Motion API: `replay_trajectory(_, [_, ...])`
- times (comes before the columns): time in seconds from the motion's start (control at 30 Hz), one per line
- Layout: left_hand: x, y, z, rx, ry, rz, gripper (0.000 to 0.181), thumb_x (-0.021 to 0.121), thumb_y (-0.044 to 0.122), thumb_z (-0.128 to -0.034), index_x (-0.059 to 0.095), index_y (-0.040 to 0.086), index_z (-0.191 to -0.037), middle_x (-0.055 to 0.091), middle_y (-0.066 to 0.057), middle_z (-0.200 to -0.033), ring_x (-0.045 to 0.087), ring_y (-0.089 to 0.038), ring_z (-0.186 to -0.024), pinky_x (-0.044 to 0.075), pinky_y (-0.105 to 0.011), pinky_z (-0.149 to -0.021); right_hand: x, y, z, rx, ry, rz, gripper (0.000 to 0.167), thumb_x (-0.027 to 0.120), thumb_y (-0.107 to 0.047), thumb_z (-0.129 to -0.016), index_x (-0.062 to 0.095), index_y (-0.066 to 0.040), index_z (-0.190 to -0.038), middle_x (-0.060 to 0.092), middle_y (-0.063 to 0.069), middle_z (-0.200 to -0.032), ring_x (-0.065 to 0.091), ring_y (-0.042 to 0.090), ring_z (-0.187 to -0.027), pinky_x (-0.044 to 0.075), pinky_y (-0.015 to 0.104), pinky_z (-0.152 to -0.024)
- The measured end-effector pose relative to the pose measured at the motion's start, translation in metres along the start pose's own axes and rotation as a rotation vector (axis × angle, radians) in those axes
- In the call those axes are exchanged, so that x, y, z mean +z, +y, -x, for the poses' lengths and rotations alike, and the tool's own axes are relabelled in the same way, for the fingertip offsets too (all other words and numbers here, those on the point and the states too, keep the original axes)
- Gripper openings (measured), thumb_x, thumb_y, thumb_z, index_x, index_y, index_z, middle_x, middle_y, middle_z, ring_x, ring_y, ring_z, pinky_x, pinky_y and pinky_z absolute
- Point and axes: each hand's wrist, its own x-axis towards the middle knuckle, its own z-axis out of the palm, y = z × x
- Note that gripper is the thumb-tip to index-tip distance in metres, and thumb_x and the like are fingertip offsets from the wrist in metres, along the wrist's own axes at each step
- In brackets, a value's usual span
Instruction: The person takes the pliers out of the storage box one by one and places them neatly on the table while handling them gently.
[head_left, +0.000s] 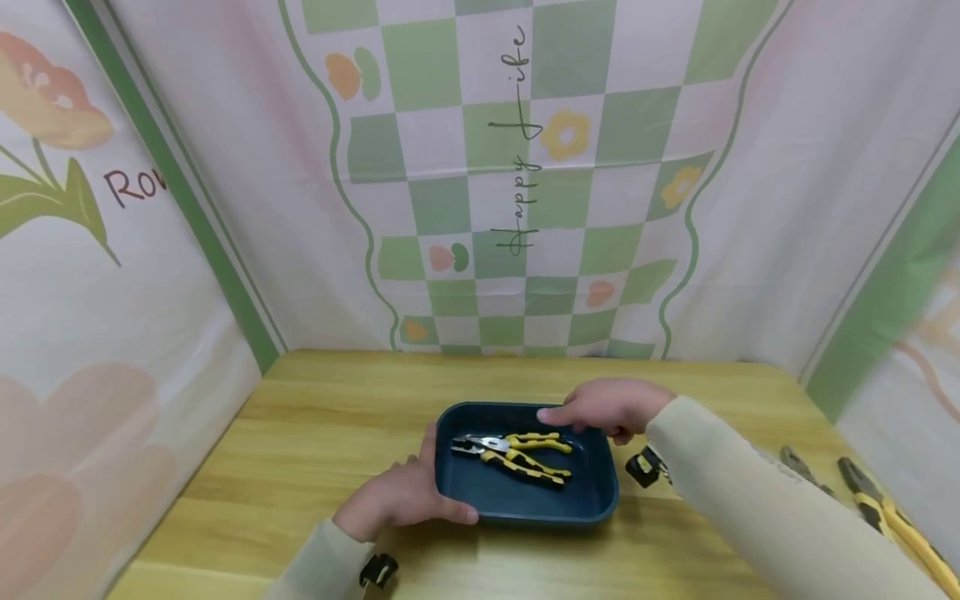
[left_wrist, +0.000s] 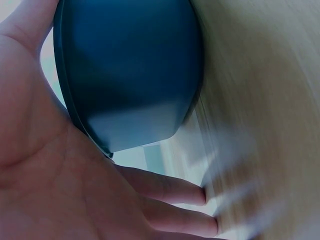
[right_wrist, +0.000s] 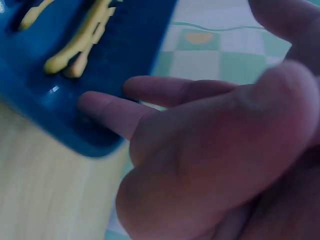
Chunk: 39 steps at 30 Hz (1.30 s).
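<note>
Two pliers with yellow-and-black handles lie in a dark blue rectangular tray [head_left: 525, 507]. One, with a slim tapered nose [head_left: 492, 444], rests partly across the other pliers [head_left: 525, 468]. My left hand [head_left: 405, 496] lies against the tray's left side, thumb at the near left corner; in the left wrist view its palm [left_wrist: 60, 185] faces the tray's outer wall with straight fingers. Above the far right corner is my right hand [head_left: 611, 406], holding nothing. In the right wrist view two of its fingers reach out over the tray rim [right_wrist: 95, 150], apart from the yellow handles [right_wrist: 82, 45]; others are bent.
On the wooden table's [head_left: 337, 417] right side lie more pliers [head_left: 870, 496] with yellow handles, beside another dark-jawed tool [head_left: 798, 461] partly hidden by my right sleeve [head_left: 750, 483]. Printed curtains [head_left: 300, 275] enclose the table at the back and sides.
</note>
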Motion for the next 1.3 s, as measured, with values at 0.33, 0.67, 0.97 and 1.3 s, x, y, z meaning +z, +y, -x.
replay_trajectory(0.33, [-0.002, 0.003, 0.001, -0.002, 0.002, -0.007, 0.143, 0.087, 0.063, -0.0642, -0.005, 0.008, -0.160, 0.037, -0.039, -0.144, 0.030, -0.060, -0.132, 0.028, -0.068, -0.104, 0.020, -0.016, -0.028, 0.087, -0.006, 0.057, 0.066, 0.073, -0.066, -0.079, 0.064, -0.016, -0.121, 0.062, 0.008, -0.093, 0.026, 0.011, -0.043, 0.035, 0.027, -0.042])
replay_trajectory(0.67, [-0.002, 0.002, 0.002, 0.011, -0.001, 0.001, 0.144, 0.087, 0.063, -0.0636, -0.004, 0.007, -0.159, 0.036, -0.040, -0.144, 0.029, -0.063, -0.132, 0.027, -0.069, -0.104, 0.032, -0.026, -0.030, 0.039, -0.047, 0.227, 0.040, 0.069, -0.049, -0.091, 0.058, -0.016, -0.071, 0.034, -0.003, -0.054, 0.021, 0.010, -0.041, 0.032, 0.026, -0.040])
replay_trajectory(0.97, [0.000, 0.001, 0.001, 0.019, 0.004, -0.003, 0.144, 0.086, 0.064, -0.0633, -0.005, 0.007, -0.159, 0.037, -0.041, -0.143, 0.029, -0.063, -0.131, 0.028, -0.069, -0.104, 0.038, -0.029, -0.029, 0.006, -0.032, 0.264, 0.027, 0.074, -0.037, -0.090, 0.065, -0.011, -0.088, 0.055, 0.004, -0.069, 0.034, 0.011, -0.047, 0.041, 0.027, -0.043])
replay_trajectory(1.3, [-0.001, 0.002, 0.001, -0.003, -0.002, -0.005, 0.143, 0.086, 0.064, -0.0634, -0.004, 0.008, -0.160, 0.036, -0.040, -0.144, 0.030, -0.061, -0.132, 0.028, -0.068, -0.105, 0.040, -0.031, -0.031, -0.059, -0.077, 0.388, 0.008, 0.071, -0.030, -0.094, 0.073, -0.022, -0.095, 0.067, 0.001, -0.076, 0.058, 0.017, -0.066, 0.045, 0.031, -0.050])
